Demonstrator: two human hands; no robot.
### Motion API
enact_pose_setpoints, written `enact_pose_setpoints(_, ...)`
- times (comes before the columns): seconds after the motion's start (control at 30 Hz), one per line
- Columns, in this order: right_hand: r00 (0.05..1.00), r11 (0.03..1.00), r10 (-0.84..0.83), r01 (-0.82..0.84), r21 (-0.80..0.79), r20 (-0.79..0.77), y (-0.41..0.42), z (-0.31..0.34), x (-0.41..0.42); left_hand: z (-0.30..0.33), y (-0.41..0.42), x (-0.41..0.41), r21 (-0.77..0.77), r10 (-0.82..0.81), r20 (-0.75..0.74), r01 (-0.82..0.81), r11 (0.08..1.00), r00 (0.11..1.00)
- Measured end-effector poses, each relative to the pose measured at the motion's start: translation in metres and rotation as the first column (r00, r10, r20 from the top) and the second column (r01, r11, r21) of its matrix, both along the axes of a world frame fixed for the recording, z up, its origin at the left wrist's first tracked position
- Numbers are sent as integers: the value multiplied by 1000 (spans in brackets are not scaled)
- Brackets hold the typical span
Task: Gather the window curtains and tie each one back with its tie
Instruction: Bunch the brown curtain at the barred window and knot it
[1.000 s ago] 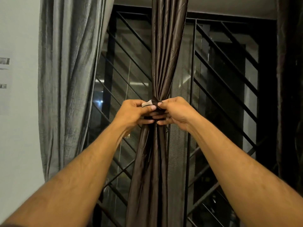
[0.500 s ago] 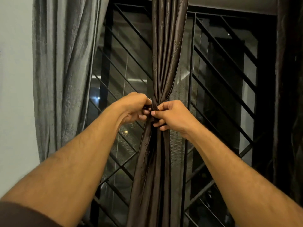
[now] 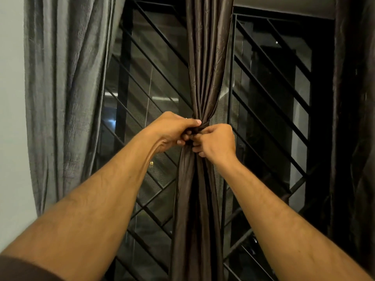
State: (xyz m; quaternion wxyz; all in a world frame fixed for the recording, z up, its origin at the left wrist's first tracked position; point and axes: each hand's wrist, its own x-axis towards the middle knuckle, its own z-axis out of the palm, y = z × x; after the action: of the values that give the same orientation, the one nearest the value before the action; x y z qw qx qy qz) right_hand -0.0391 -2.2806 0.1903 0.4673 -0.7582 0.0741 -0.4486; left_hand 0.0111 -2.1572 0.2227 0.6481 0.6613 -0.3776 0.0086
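A dark brown curtain (image 3: 207,63) hangs in the middle of the window, gathered into a narrow bundle. A dark brown tie (image 3: 203,126) wraps around it at its pinched waist. My left hand (image 3: 172,130) grips the tie from the left, thumb on top, fingers curled under. My right hand (image 3: 215,141) pinches the tie from the right, fingers curled against the bundle. The two hands meet at the tie and cover most of it. Below the hands the curtain falls in loose folds.
A grey curtain (image 3: 65,88) hangs loose at the left beside a pale wall (image 3: 10,98). Another dark curtain (image 3: 355,118) hangs at the right edge. Behind the brown curtain is a black window grille (image 3: 269,88) with diagonal bars and dark glass.
Both hands have closed tighter on the tie and shifted slightly down. The pale tab seen by my left thumb a second ago is now almost fully hidden.
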Motion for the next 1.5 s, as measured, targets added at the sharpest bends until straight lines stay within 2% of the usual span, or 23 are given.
enact_pose_setpoints(0.07,981,960,170,-187,208,95,2,0,-3,-1,1,0,6,10,4,-10,1000,1000)
enact_pose_setpoints(0.13,922,852,318,-379,360,220,2,3,-8,-3,3,1,9,11,6,-11,1000,1000)
enact_pose_setpoints(0.2,885,765,362,-461,449,292,3,7,-10,-5,6,2,5,-4,-4,4,1000,1000)
enact_pose_setpoints(0.37,852,655,340,-518,550,398,15,6,-3,-8,11,4,-46,-55,-76,51,998,996)
enact_pose_setpoints(0.47,796,555,392,-605,571,462,23,5,2,-14,7,4,-171,-89,-181,58,984,979)
enact_pose_setpoints(0.57,771,566,498,-635,526,395,29,7,4,-20,2,6,-302,-84,-230,11,953,969)
enact_pose_setpoints(0.77,886,828,344,-442,344,310,20,5,6,-28,2,5,-314,56,-103,-86,945,993)
enact_pose_setpoints(0.8,919,896,285,-356,264,273,17,3,7,-28,3,5,-310,66,-90,-91,946,994)
enact_pose_setpoints(0.87,977,997,69,-74,18,203,9,0,8,-29,6,6,-296,79,-50,-91,951,996)
enact_pose_setpoints(0.93,978,967,-110,146,-208,176,4,-1,4,-28,9,6,-259,100,12,-93,961,995)
enact_pose_setpoints(1.03,974,919,-177,215,-331,143,-1,0,-4,-23,16,7,-172,100,114,-79,982,989)
enact_pose_setpoints(1.13,983,943,-135,165,-287,122,-7,10,-11,-17,25,12,-129,52,129,-35,991,990)
enact_pose_setpoints(1.27,976,958,-149,182,-223,159,-19,26,-20,-11,34,19,-161,37,119,-18,987,992)
enact_pose_setpoints(1.43,954,914,-233,281,-291,191,-21,23,-18,-12,36,21,-169,153,169,-125,978,974)
enact_pose_setpoints(1.5,929,874,-302,359,-328,214,-20,17,-18,-17,31,21,-172,234,232,-197,965,944)
